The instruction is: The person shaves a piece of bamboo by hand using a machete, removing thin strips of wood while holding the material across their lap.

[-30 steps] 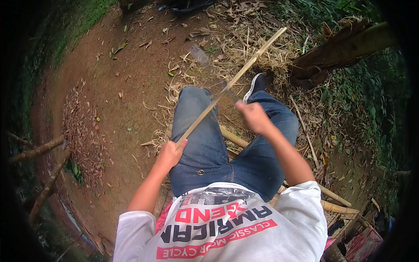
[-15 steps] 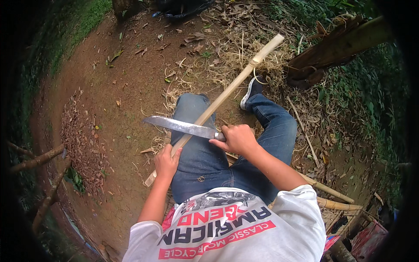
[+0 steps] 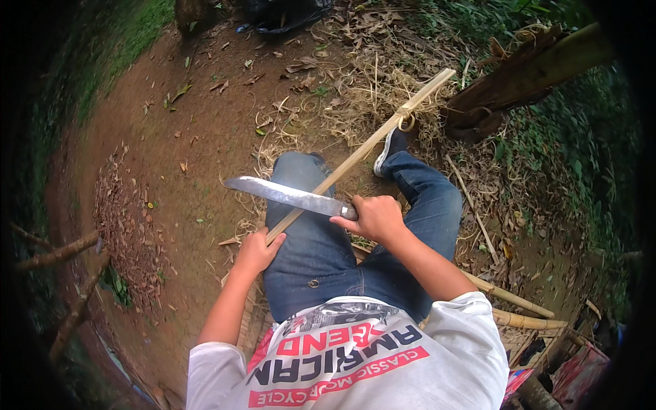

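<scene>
A long, pale bamboo strip (image 3: pixel 365 149) slants across my left thigh, its far end out over the ground beyond my foot. Close to its near end, my left hand (image 3: pixel 256 250) is wrapped round it. My right hand (image 3: pixel 377 217) grips the short handle of a machete (image 3: pixel 290 195), whose broad metal blade lies across the strip and points left. Partway up the strip is a node, and a thin curled shaving (image 3: pixel 407 123) hangs just beside it. The near tip of the strip is mostly hidden by my left hand and forearm.
Dry shavings (image 3: pixel 427 113) and leaves litter the ground ahead. A thick trunk (image 3: pixel 526 75) leans in at the upper right. Bamboo poles (image 3: pixel 523 320) form a slatted seat beside me at the lower right. Branches (image 3: pixel 61 251) stand at the left, and a black plastic bag (image 3: pixel 287 15) lies far ahead.
The strip's far end has dropped slightly and shifted right, and the strip has turned so a narrower face shows. My left hand has moved slightly left. The machete stays across the strip.
</scene>
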Demonstrator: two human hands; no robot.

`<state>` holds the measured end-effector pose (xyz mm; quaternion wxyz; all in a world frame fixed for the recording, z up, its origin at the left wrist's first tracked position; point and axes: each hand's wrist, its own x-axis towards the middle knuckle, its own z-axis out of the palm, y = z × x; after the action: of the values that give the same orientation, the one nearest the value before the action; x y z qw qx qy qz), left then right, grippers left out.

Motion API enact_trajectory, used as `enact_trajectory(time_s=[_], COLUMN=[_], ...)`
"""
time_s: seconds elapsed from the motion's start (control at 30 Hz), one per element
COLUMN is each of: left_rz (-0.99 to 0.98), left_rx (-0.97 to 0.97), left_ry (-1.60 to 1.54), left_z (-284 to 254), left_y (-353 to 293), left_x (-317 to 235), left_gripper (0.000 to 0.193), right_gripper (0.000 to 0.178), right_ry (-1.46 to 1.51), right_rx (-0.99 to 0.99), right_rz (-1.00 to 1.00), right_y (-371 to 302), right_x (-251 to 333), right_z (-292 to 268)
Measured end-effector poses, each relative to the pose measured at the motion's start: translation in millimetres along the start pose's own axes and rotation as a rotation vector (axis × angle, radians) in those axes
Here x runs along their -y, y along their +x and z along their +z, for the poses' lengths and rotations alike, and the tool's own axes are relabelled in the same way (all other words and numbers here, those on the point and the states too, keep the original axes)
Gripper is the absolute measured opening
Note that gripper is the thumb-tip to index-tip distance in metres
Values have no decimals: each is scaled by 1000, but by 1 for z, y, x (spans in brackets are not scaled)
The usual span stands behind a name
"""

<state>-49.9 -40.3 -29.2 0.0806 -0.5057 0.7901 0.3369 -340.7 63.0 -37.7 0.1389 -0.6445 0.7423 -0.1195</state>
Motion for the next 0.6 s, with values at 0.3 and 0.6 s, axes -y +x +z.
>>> enact_trajectory(time_s=[0.3, 0.6], left_rz=[-23, 26], left_rx=[120, 90], left_ry=[-103, -120], left_z=[-7, 1], left_y=[5, 9], left_x=[4, 6], left_gripper=[63, 56], right_gripper=[67, 62], right_ry=[-203, 123], right_rx=[-228, -264], right_rz=[476, 496], right_y=[20, 24], right_x=[-125, -88], right_z=[-53, -35])
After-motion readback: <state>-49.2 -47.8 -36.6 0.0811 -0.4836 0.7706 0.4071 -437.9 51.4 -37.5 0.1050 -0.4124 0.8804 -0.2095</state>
